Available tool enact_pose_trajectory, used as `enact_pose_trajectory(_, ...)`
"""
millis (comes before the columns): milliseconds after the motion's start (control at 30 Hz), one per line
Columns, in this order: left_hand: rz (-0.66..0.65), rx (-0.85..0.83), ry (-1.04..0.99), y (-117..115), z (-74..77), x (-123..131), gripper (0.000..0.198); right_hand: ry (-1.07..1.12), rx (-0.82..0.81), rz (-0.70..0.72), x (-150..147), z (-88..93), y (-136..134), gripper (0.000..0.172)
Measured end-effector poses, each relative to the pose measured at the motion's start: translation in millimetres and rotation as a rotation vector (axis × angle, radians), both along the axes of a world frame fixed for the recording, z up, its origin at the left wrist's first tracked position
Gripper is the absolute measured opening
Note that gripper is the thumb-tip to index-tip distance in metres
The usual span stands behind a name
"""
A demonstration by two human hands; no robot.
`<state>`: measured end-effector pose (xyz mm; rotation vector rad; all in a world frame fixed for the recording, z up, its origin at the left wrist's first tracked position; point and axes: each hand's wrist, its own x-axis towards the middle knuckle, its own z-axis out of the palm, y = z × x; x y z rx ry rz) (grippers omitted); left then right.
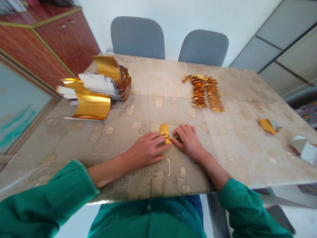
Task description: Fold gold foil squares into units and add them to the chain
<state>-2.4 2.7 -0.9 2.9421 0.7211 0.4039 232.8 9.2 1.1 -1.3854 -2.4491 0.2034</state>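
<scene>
Far left, curled stack of gold-foil paper strips [92,105] on the patterned tabletop [247,145]: loosely piled, could slide if bumped. Left hand [146,150] lies flat, fingers narrowed onto the folded gold-foil piece [165,134]; right hand [188,142] presses its other side, so the piece sits pinned between them. Uneven pressure could skew the crease or let the foil spring open. Beyond, the rows of folded gold units [204,91] are unfixed; a stray arm could scatter them. Far right, a loose gold-and-silver fold [268,126] and white-backed pieces [300,148] lie near the table edge: drop risk.
</scene>
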Motion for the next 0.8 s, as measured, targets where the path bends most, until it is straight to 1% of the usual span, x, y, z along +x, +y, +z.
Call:
enact_pose_trajectory(200, 0.012, 0.045, 0.005, -1.9, 1.3, 0.3, 0.042, 0.119, -0.059, -0.08, 9.0, -5.9, 3.8, 0.011)
enact_pose_trajectory(333, 0.031, 0.049, 0.011, -3.2, 2.4, 1.6, 0.041, 0.157, -0.078, -0.116, 13.3, -5.0, 7.2, 0.006)
enact_pose_trajectory(500, 0.041, 0.052, 0.048, -5.2, 3.1, 3.6, 0.043, 0.177, -0.057, -0.07, 7.2, 1.1, 2.2, 0.01)
enact_pose_trajectory(633, 0.046, 0.07, 0.092, -6.6, 5.2, 4.0, 0.047, 0.138, -0.067, -0.027, -1.8, 1.3, -2.3, 0.016)
enact_pose_trajectory(800, 0.021, 0.075, 0.104, -6.2, 7.4, 2.6, 0.049, 0.122, -0.077, -0.05, 3.8, -3.0, 0.7, 0.012)
